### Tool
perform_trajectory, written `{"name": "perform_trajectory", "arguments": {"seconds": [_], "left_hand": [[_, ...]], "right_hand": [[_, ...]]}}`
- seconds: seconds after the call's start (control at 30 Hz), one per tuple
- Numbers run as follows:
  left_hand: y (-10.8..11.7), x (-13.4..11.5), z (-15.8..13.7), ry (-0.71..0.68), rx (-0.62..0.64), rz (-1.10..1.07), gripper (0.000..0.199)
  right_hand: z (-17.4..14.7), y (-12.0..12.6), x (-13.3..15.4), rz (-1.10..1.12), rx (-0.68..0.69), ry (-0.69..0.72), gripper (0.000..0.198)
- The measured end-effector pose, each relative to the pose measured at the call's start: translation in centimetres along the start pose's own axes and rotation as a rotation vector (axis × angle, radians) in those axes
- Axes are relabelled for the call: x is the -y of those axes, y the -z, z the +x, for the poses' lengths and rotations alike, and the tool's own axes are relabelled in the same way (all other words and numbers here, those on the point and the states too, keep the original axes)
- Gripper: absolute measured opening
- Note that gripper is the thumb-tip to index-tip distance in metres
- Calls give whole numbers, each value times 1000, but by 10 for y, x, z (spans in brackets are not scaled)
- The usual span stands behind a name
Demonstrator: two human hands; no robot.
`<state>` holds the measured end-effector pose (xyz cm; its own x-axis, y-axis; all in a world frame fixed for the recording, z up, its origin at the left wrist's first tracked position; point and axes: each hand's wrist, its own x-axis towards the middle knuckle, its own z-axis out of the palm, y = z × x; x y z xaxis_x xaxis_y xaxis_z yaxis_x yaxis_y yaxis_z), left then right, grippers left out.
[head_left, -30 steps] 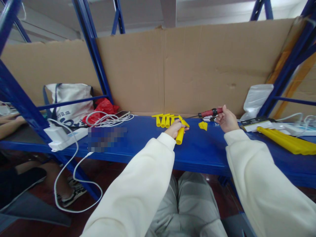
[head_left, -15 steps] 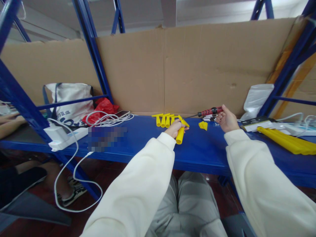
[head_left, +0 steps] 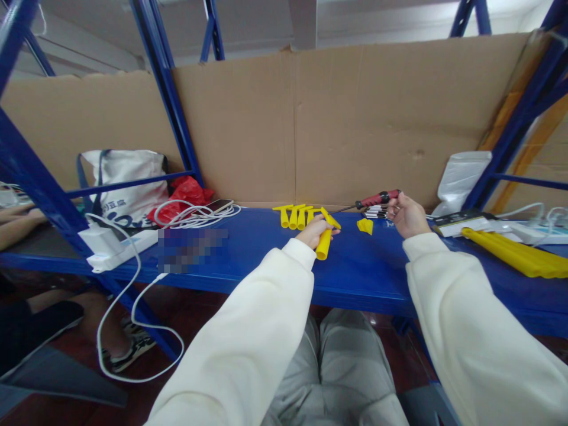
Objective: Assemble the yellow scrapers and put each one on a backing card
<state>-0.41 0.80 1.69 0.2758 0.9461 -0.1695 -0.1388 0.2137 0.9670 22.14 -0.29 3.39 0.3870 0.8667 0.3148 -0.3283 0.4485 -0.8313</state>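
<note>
Near the middle of the blue table (head_left: 266, 260), the left hand (head_left: 313, 232) holds a yellow piece (head_left: 323, 245) with its fingers curled around it. The left arm reaches forward and leans to the right. The yellow piece's round end points back toward the person.

Right of the yellow piece, the right hand (head_left: 407, 216) holds the back end of a red and black screwdriver (head_left: 378, 199) with bent fingers. The right arm reaches forward and leans left. The screwdriver's thin rod points left to the top of the yellow piece; whether it goes in is too small to tell.

Just behind and left of the yellow piece is a row of yellow parts (head_left: 293, 218). Right of it lies a small yellow lump (head_left: 365, 226). The table's front edge is nearer the person than it is. Blue tabletop stretches to both sides of it. Behind it, a cardboard wall (head_left: 381, 118) stops the back. Far right of it lies a yellow stack (head_left: 515, 254).
</note>
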Motion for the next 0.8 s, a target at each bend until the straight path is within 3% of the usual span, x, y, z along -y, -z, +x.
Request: {"name": "perform_trajectory", "arguments": {"seconds": [0.3,0.53,0.8], "left_hand": [[2,1,4,2,10,1,64],[0,0,0,4,1,5,59],[1,1,3,21,5,6,67]], "right_hand": [[8,6,-8,-25,-40,16,50],[0,0,-2,-37,10,-16,42],[1,0,-1,-17,27,-6,41]]}}
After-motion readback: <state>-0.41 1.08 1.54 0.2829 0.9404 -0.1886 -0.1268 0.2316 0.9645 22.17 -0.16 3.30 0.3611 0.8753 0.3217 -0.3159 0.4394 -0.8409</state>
